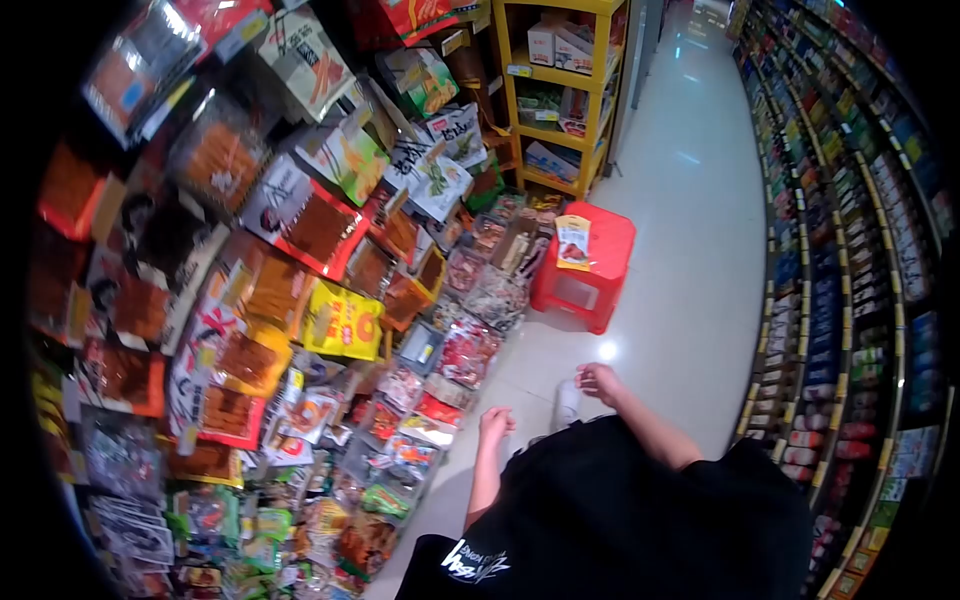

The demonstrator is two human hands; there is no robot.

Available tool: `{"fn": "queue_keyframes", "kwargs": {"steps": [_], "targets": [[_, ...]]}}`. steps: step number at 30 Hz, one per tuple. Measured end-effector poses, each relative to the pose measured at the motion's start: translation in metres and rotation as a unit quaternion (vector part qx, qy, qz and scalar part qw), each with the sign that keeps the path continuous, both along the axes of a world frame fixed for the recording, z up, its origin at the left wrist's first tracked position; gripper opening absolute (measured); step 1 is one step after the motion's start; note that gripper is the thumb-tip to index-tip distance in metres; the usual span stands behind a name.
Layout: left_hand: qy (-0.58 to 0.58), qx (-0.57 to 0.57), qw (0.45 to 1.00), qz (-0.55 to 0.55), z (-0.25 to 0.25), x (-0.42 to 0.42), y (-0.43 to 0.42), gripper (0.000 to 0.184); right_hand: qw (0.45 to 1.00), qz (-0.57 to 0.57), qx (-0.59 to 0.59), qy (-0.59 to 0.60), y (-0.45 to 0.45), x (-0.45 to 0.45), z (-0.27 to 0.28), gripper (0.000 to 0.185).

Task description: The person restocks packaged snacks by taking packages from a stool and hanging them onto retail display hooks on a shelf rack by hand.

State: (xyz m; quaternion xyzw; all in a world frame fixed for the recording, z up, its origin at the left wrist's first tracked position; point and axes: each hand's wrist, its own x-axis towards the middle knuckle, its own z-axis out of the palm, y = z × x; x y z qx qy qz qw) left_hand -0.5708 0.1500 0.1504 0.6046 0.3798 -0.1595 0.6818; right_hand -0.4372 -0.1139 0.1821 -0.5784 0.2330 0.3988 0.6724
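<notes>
My left hand [495,424] is in front of my body, close to the lower bins of packaged snacks but apart from them. Its fingers are loosely curled in, and nothing shows in them. Out over the aisle floor is my right hand [598,382], with bent fingers slightly apart and no object visible in it. Beyond it stands a red plastic stool [605,245]. A small yellow and white snack packet [573,242] lies on the stool's top. Both hands are clear of the stool. A yellow snack bag [343,320] stands out on the left-hand display.
Sloping shelves of packaged snacks [320,225] fill the left, with low bins of small packets [465,350] along their foot. A yellow shelf rack [555,75] stands ahead. Long stocked shelves [825,270] line the right. Pale tiled floor [690,200] runs between.
</notes>
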Motion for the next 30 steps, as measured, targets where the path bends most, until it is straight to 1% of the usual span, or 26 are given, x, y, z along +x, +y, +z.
{"fn": "queue_keyframes", "kwargs": {"steps": [2,5,7,9,11,13,14,15,17,18,19,21,22,24,27,28,30], "targets": [[-0.034,0.01,0.999,-0.002,0.01,0.04,0.009,0.019,0.999,0.014,0.007,-0.034,0.01,0.04,0.009,0.021],[-0.038,0.027,0.999,-0.019,0.019,0.114,0.021,0.022,0.998,0.042,0.033,-0.045,0.013,0.089,0.015,0.023],[-0.098,0.02,0.994,0.038,0.047,0.158,0.02,0.024,0.997,0.019,0.064,-0.039,0.006,0.115,0.008,0.024],[-0.129,0.034,0.99,0.045,0.071,0.202,0.031,0.025,0.998,-0.03,0.056,-0.015,-0.002,0.14,0.004,0.024],[-0.184,0.048,0.979,0.07,0.091,0.245,0.041,0.024,0.997,-0.061,0.04,-0.003,-0.008,0.166,0.006,0.025],[-0.276,0.21,0.937,0.036,0.101,0.291,0.058,0.021,0.995,-0.095,0.038,0.014,-0.012,0.19,-0.003,0.026],[-0.293,0.357,0.887,0.008,0.126,0.314,0.063,0.019,0.993,-0.109,0.044,0.009,-0.011,0.203,-0.008,0.027],[-0.299,0.497,0.815,-0.024,0.155,0.336,0.068,0.017,0.992,-0.119,0.043,0.009,-0.012,0.213,-0.011,0.026],[-0.36,0.492,0.792,0.012,0.178,0.382,0.085,0.017,0.988,-0.144,0.048,0.003,-0.003,0.244,-0.014,0.025],[-0.386,0.534,0.752,0.014,0.181,0.41,0.099,0.018,0.987,-0.157,0.026,0.009,0.006,0.258,-0.008,0.024],[-0.406,0.572,0.713,0.014,0.181,0.432,0.113,0.019,0.988,-0.151,0.028,0.012,0.014,0.268,0.0,0.023],[-0.366,0.547,0.753,0.006,0.183,0.474,0.134,0.026,0.989,-0.143,0.031,0.024,0.03,0.287,0.014,0.02],[-0.359,0.558,0.748,0.008,0.178,0.494,0.144,0.029,0.989,-0.144,0.031,0.013,0.036,0.294,0.013,0.023],[-0.349,0.581,0.735,0.011,0.165,0.532,0.163,0.034,0.988,-0.153,0.037,0.008,0.05,0.308,0.011,0.023],[-0.305,0.628,0.716,-0.016,0.166,0.559,0.178,0.039,0.99,-0.138,0.034,0.019,0.062,0.315,0.004,0.023],[-0.297,0.616,0.73,-0.004,0.172,0.564,0.181,0.032,0.99,-0.132,0.039,0.029,0.062,0.316,0.001,0.024],[-0.265,0.609,0.747,-0.028,0.162,0.575,0.196,0.025,0.989,-0.134,0.036,0.04,0.062,0.329,0.004,0.024]]}}
